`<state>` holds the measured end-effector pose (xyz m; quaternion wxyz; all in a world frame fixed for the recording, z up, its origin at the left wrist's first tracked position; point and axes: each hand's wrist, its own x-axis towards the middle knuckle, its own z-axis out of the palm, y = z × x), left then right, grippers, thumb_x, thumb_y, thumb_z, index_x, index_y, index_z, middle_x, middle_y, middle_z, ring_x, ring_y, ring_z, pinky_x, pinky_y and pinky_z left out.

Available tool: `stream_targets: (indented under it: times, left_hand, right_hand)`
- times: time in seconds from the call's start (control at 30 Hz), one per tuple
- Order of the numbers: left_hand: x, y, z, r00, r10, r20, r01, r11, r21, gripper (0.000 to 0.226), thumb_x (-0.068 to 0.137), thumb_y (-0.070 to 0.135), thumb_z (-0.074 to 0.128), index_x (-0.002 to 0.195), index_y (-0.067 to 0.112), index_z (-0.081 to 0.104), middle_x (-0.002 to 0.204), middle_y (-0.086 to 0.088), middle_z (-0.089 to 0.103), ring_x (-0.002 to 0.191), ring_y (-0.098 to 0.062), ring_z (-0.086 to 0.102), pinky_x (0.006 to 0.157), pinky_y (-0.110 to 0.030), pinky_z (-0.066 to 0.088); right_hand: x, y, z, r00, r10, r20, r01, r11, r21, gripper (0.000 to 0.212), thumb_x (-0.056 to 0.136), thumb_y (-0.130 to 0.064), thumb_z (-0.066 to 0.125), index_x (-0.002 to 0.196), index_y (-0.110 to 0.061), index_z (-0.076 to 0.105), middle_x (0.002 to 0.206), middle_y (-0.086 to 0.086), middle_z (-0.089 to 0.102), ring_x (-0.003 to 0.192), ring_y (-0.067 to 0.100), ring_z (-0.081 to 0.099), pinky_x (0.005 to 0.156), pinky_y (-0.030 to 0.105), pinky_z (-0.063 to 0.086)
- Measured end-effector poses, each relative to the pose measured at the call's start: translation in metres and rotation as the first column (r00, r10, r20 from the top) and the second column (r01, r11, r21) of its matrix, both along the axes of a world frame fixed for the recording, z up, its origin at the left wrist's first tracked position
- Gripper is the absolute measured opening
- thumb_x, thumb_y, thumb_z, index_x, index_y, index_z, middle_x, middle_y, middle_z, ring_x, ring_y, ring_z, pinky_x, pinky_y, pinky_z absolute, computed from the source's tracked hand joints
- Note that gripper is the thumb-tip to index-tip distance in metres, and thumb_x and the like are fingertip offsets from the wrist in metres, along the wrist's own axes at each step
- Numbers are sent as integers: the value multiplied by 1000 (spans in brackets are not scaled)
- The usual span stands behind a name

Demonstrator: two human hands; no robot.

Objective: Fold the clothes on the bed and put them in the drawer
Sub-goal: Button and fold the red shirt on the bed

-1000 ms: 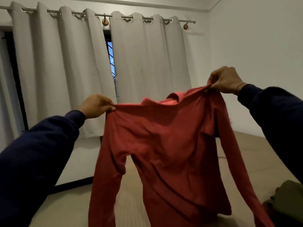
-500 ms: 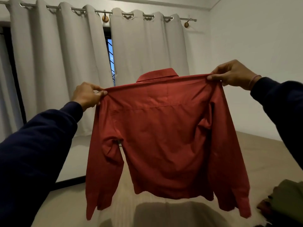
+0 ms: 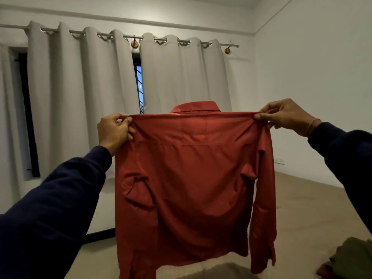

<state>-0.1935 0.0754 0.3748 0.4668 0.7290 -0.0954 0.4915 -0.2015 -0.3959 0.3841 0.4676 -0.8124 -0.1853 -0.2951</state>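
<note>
Above the bed (image 3: 314,208), the red shirt (image 3: 191,188) hangs in the air, back panel nearest the person, shoulder line level. Left hand (image 3: 113,130) pinches the left shoulder, right hand (image 3: 285,116) pinches the right. Long axis vertical; sleeves dangle. Further clothes (image 3: 350,260) lie near right.

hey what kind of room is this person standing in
Most likely a bedroom: a bed with a tan sheet lies below, grey curtains cover a window, and both hands hold up a red shirt for folding.
</note>
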Motion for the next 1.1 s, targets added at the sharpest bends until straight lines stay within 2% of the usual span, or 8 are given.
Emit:
stream_targets:
  times: [0.13,0.27,0.43,0.6,0.7,0.83,0.97,1.1]
  left_hand:
    - [-19,14,-2,896,320,309,-365,926,97,28,90,43,69,97,18,79,72,-5,72,64,-22,66,67,-35,55]
    - [-36,11,13,840,301,451,-354,934,37,30,91,44,67,99,17,77,83,-6,74,71,-21,66,70,-34,54]
    - [-41,3,45,823,299,484,-342,940,2,25,89,41,69,92,18,77,64,-4,63,61,-25,60,68,-32,50]
    - [-10,6,53,937,187,294,-224,970,95,12,84,33,78,77,23,76,64,-8,68,60,-25,63,63,-30,49]
    - [21,6,31,998,-42,54,39,997,62,6,84,19,80,78,17,78,75,-11,73,66,-19,63,61,-24,52]
    - [75,10,-21,952,-228,-204,225,974,-39,3,84,7,78,83,10,77,59,12,69,48,5,55,44,-7,40]
    - [151,16,-87,906,-245,-344,219,969,-114,4,83,4,78,83,7,76,51,13,63,36,4,45,39,-7,33]
    - [248,15,-163,864,-224,-451,176,974,-146,7,82,1,78,88,4,75,51,12,65,39,5,51,38,-7,35]
  right_hand:
    - [-31,-12,8,997,25,73,-26,1000,10,19,79,-29,83,84,-12,78,71,4,65,60,12,51,54,23,39]
    - [-59,-18,24,989,66,130,-70,997,26,17,77,-28,83,82,-12,79,71,4,60,64,13,43,56,27,32]
    - [-62,-22,50,977,62,203,-75,995,58,22,75,-31,84,85,-12,79,75,4,62,67,12,45,57,26,33]
    - [-26,-24,55,988,29,150,-43,995,94,30,72,-31,87,89,-8,79,74,3,64,67,12,47,54,23,34]
    - [13,-22,33,998,13,64,-18,997,76,29,70,-30,88,87,-8,79,70,0,65,62,10,46,50,19,35]
    - [74,-14,-20,998,21,-65,-16,997,69,19,75,-19,86,87,-5,79,67,-1,68,51,0,51,45,12,37]
    - [158,-5,-89,984,14,-178,-7,999,42,15,78,-16,84,89,-6,80,65,-5,70,49,-4,54,44,11,38]
    - [265,1,-171,961,-23,-276,33,999,30,15,75,-23,86,84,-12,82,68,-1,72,58,10,50,45,16,39]
